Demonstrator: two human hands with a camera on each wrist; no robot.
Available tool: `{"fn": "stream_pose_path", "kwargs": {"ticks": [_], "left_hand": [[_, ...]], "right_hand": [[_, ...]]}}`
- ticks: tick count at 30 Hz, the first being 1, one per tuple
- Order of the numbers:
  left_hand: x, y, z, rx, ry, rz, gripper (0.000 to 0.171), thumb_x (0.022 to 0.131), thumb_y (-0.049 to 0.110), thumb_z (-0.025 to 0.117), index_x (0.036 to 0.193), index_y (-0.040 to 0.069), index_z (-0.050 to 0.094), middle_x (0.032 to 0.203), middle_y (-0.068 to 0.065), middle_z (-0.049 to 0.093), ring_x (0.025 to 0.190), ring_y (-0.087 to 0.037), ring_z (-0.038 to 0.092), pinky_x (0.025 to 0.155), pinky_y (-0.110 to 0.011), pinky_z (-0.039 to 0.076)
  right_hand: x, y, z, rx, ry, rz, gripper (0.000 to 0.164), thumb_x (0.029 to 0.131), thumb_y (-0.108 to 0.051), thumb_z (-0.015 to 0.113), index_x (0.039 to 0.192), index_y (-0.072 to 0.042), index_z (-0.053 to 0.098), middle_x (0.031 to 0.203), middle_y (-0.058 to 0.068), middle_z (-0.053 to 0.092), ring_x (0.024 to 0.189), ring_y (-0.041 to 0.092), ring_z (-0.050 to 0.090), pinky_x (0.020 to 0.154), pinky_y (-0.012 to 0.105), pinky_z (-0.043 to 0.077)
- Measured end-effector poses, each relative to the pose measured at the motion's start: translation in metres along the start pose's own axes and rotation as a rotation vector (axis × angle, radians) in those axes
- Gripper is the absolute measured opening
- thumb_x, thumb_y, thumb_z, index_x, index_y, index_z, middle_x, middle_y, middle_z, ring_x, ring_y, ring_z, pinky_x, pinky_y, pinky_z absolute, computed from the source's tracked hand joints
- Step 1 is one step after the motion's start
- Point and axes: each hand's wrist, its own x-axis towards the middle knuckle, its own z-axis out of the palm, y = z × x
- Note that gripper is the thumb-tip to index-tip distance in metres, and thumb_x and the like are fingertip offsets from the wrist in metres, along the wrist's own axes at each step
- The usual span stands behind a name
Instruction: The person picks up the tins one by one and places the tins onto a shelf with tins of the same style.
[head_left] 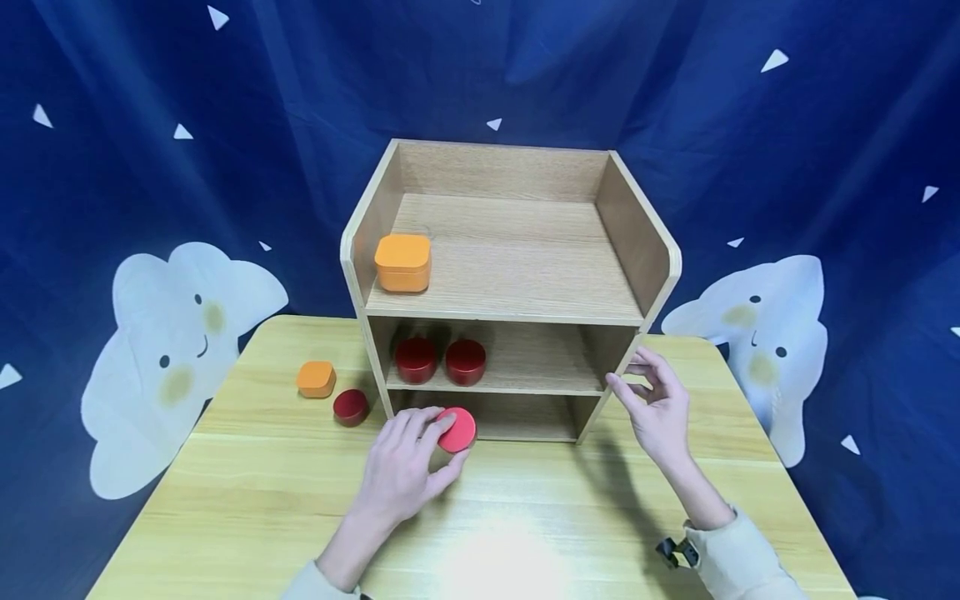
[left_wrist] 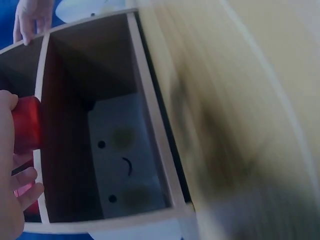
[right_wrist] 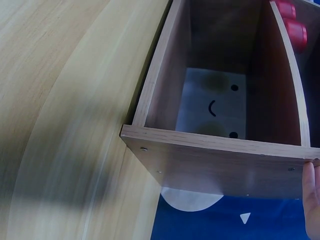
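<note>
In the head view my left hand [head_left: 401,467] grips a round red tin [head_left: 459,431], thumb on its near side and fingers on its far side. It is held in front of the small wooden shelf unit [head_left: 517,318], about level with the lower compartment. The left wrist view shows the tin [left_wrist: 26,125] overlapping the middle board's front edge. My right hand [head_left: 660,408] touches the unit's right side panel near the front edge, with straight fingers [right_wrist: 311,182] against the outer face. Two dark red tins [head_left: 416,360] [head_left: 466,362] stand side by side at the left of the middle shelf.
An orange square tin [head_left: 403,263] stands at the top shelf's left. On the table [head_left: 247,483], left of the unit, are another orange tin [head_left: 316,379] and a dark red tin [head_left: 351,407]. A blue curtain [head_left: 480,75] with cloud shapes hangs behind.
</note>
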Motion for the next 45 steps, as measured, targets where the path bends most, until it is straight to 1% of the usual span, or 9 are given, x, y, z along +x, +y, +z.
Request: {"fn": "stream_pose_path", "kwargs": {"ticks": [7, 10, 15, 20, 29, 33, 37, 40, 45], "left_hand": [[0.015, 0.019, 0.012, 0.013, 0.042, 0.014, 0.040, 0.099, 0.045, 0.061, 0.106, 0.008, 0.076, 0.102, -0.010, 0.075, 0.087, -0.025, 0.068, 0.074, -0.037, 0.059], [0.021, 0.025, 0.016, 0.045, 0.055, 0.031, 0.039, 0.097, 0.044, 0.064, 0.107, 0.008, 0.076, 0.102, -0.010, 0.075, 0.087, -0.026, 0.068, 0.075, -0.037, 0.059], [0.029, 0.032, 0.022, 0.102, 0.075, 0.061, 0.039, 0.095, 0.044, 0.066, 0.109, 0.009, 0.076, 0.101, -0.009, 0.074, 0.088, -0.028, 0.067, 0.079, -0.038, 0.058], [0.036, 0.038, 0.029, 0.112, 0.094, 0.058, 0.038, 0.094, 0.044, 0.069, 0.109, 0.009, 0.075, 0.101, -0.010, 0.073, 0.088, -0.028, 0.067, 0.077, -0.037, 0.058], [0.049, 0.043, 0.037, 0.154, 0.111, 0.065, 0.045, 0.080, 0.044, 0.084, 0.109, 0.011, 0.075, 0.102, -0.009, 0.075, 0.088, -0.027, 0.068, 0.077, -0.036, 0.057], [0.053, 0.045, 0.040, 0.177, 0.104, 0.054, 0.044, 0.081, 0.046, 0.083, 0.108, 0.012, 0.074, 0.102, -0.009, 0.074, 0.087, -0.026, 0.067, 0.074, -0.035, 0.056], [0.055, 0.047, 0.043, 0.200, 0.128, 0.036, 0.043, 0.082, 0.046, 0.081, 0.107, 0.012, 0.074, 0.101, -0.008, 0.074, 0.085, -0.026, 0.067, 0.072, -0.034, 0.056], [0.057, 0.049, 0.045, 0.221, 0.140, 0.015, 0.041, 0.083, 0.045, 0.079, 0.107, 0.012, 0.074, 0.101, -0.008, 0.075, 0.086, -0.026, 0.067, 0.072, -0.034, 0.056], [0.058, 0.051, 0.047, 0.244, 0.129, -0.015, 0.043, 0.083, 0.047, 0.080, 0.108, 0.013, 0.074, 0.102, -0.006, 0.075, 0.088, -0.025, 0.066, 0.073, -0.034, 0.055]], "right_hand": [[0.001, 0.000, 0.000, -0.002, 0.002, 0.002, 0.055, 0.081, 0.029, 0.065, 0.128, 0.001, 0.068, 0.105, -0.012, 0.075, 0.094, -0.003, 0.072, 0.077, 0.010, 0.058], [0.001, 0.000, 0.000, 0.000, 0.001, 0.002, 0.054, 0.081, 0.029, 0.066, 0.128, 0.003, 0.068, 0.106, -0.011, 0.075, 0.094, -0.003, 0.073, 0.077, 0.011, 0.058], [0.001, 0.000, 0.000, 0.002, 0.000, -0.001, 0.053, 0.081, 0.029, 0.066, 0.128, 0.004, 0.068, 0.106, -0.011, 0.075, 0.094, -0.003, 0.073, 0.076, 0.010, 0.058], [0.001, -0.001, 0.000, 0.006, 0.003, 0.001, 0.055, 0.080, 0.030, 0.065, 0.128, 0.002, 0.069, 0.105, -0.011, 0.076, 0.093, -0.003, 0.073, 0.076, 0.010, 0.058], [0.001, -0.001, 0.000, 0.000, 0.005, 0.009, 0.054, 0.080, 0.029, 0.066, 0.128, 0.004, 0.068, 0.105, -0.011, 0.075, 0.093, -0.003, 0.073, 0.076, 0.011, 0.058], [0.001, -0.001, 0.000, -0.003, 0.008, 0.009, 0.054, 0.080, 0.029, 0.066, 0.128, 0.003, 0.069, 0.105, -0.012, 0.075, 0.093, -0.003, 0.072, 0.076, 0.010, 0.058], [0.001, 0.000, 0.000, 0.000, 0.007, 0.009, 0.054, 0.080, 0.029, 0.066, 0.128, 0.003, 0.068, 0.105, -0.012, 0.075, 0.093, -0.004, 0.072, 0.076, 0.011, 0.058], [0.001, 0.000, 0.000, 0.004, 0.005, 0.007, 0.054, 0.081, 0.029, 0.066, 0.128, 0.004, 0.068, 0.106, -0.011, 0.076, 0.093, -0.003, 0.072, 0.076, 0.011, 0.059], [0.001, 0.000, 0.001, 0.009, 0.007, 0.002, 0.054, 0.080, 0.029, 0.066, 0.128, 0.004, 0.068, 0.106, -0.011, 0.076, 0.093, -0.003, 0.073, 0.076, 0.011, 0.059]]}}
